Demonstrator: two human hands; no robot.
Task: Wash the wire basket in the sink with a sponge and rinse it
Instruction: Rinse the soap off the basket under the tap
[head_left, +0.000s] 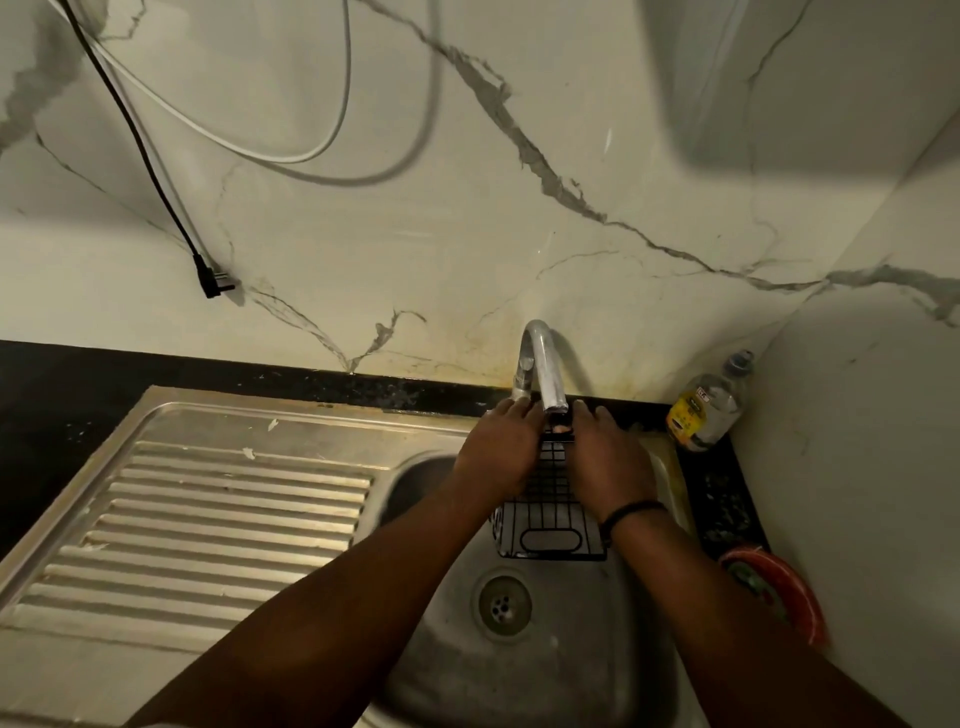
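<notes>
Both bare forearms reach forward from the bottom edge over the stainless steel sink (582, 675), whose round drain (503, 606) lies below and between the wrists. Just beyond the drain, the black wire basket (551, 525) is held up over the basin between the two hands, its near end with an oval handle opening toward the camera and its far end under the spout. On the basket's left side, the left hand (501, 449) lies with fingers extended forward along it, palm down; whether the thumb curls round the wire cannot be told. On the right side, the right hand (608, 462), with a black band (631, 514) at the wrist, lies the same way, its grip equally hidden. Directly past the fingertips stands the curved chrome tap (543, 364). Right of the right hand, a clear plastic bottle with a yellow label (706, 410) stands on the dark counter. Left of the left hand stretches the ribbed steel drainboard (208, 525).
</notes>
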